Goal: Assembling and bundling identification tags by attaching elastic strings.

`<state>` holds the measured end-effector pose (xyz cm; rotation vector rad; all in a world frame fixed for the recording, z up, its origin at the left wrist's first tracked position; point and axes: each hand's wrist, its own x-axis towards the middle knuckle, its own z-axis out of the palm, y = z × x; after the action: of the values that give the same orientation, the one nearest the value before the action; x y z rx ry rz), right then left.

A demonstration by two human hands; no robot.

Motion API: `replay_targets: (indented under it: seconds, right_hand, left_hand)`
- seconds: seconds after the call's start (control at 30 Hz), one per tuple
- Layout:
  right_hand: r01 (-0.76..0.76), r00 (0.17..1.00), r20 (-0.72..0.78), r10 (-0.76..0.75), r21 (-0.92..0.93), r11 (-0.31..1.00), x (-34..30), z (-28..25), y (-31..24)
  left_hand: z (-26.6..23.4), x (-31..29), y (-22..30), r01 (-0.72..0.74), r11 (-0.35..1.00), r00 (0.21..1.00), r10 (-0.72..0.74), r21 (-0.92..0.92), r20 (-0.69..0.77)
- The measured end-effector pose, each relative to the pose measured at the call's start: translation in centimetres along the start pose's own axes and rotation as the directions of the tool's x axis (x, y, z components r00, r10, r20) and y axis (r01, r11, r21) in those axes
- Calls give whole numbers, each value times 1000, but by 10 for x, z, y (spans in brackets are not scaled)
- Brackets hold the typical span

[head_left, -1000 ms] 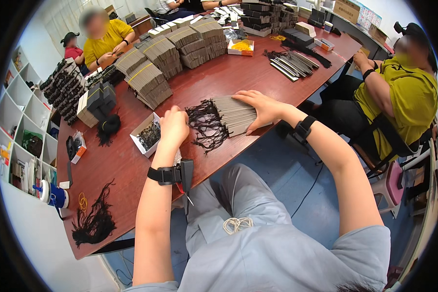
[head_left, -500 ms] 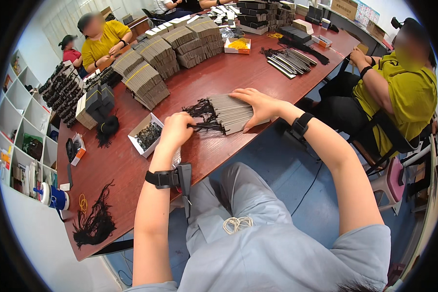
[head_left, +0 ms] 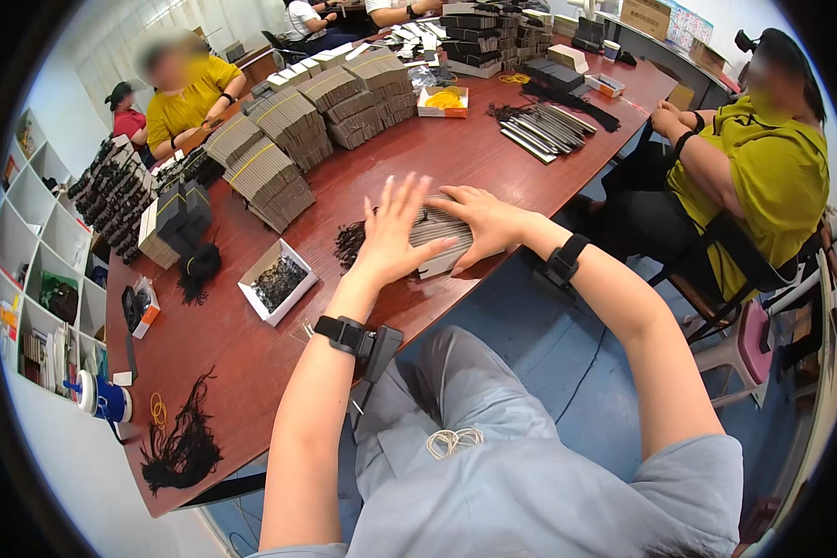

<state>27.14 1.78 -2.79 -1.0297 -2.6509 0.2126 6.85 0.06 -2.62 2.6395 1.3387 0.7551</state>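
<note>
A row of thin grey card-like strips (head_left: 437, 268) lies flat near the table's front edge, with black cords (head_left: 348, 244) trailing from its left end. Over the strips' left part is my left hand (head_left: 395, 232), fingers spread and slightly smeared, with nothing held. My right hand (head_left: 486, 226) rests across the row from the right, thumb and fingers apart and touching the strips. Both hands partly hide the row. Left of them stands an open white box (head_left: 295, 300) of small black pieces.
Tall banded stacks of grey cards (head_left: 274, 186) line the far side. More strips (head_left: 549, 130) lie at the right, near a box of yellow bands (head_left: 445, 99). Black cords (head_left: 184, 442) and a blue-white mug (head_left: 105, 397) are at left. A person in yellow (head_left: 772, 177) sits at right.
My left hand has let go of the black cords, opened and moved right over the strips. My right hand stays on the row. The view has shifted slightly.
</note>
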Motion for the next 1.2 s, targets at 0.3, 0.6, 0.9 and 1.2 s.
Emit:
replay_targets:
  seconds: [0.3,0.6,0.9,1.2]
  right_hand:
    - [7,1000,-18,-6,58,998,1,0,3]
    - [13,1000,-17,-12,73,997,2,0,2]
    - [-7,1000,9,7,37,999,1,-1,5]
    - [-46,999,29,46,-11,999,-7,-6,0]
  left_hand:
    - [19,1,-15,56,988,973,-87,-146,-213]
    - [3,-12,-37,302,770,909,-410,-563,-73]
    - [-20,-29,-45,415,907,818,-337,73,-465]
    - [53,29,-49,313,556,868,-497,-770,-6]
